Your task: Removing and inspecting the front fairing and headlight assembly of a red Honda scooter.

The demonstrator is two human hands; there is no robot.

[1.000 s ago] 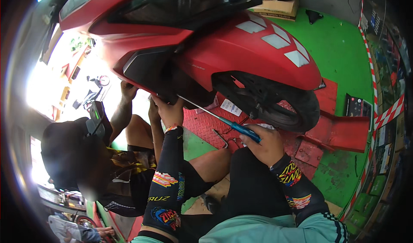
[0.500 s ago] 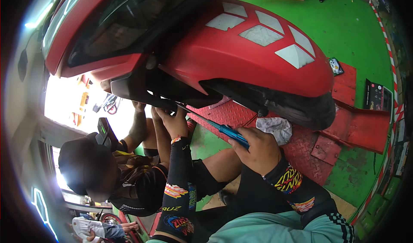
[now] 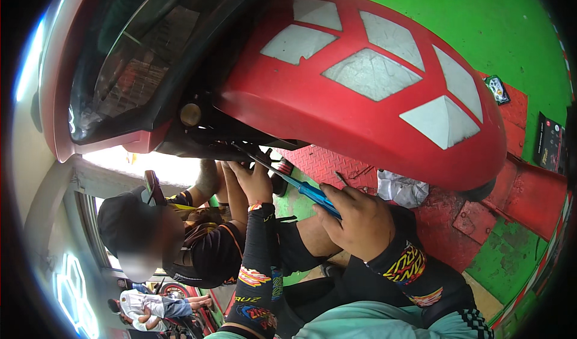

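My right hand [image 3: 362, 223] is closed around the blue handle of a screwdriver [image 3: 318, 198]. Its thin metal shaft slants up and left to the dark underside of a red motorcycle [image 3: 270, 96]. At that underside, close to the shaft, is my left hand [image 3: 255, 181], its fingers bent around something dark that I cannot make out. Where the screwdriver's tip ends is hard to see among the black parts. The motorcycle's red front fender [image 3: 384, 114] carries several grey-white patches.
A co-worker in a black cap [image 3: 129, 231] crouches at my left, arms reaching under the same motorcycle. A white crumpled cloth [image 3: 401, 187] lies on the red metal ramp [image 3: 442, 237]. Beyond the fender are a small packet [image 3: 497, 90] and a black box [image 3: 550, 144].
My view has shifted, and the motorcycle appears larger and closer. Both hands keep their places around the screwdriver and the underside; the co-worker's head shows slightly further right.
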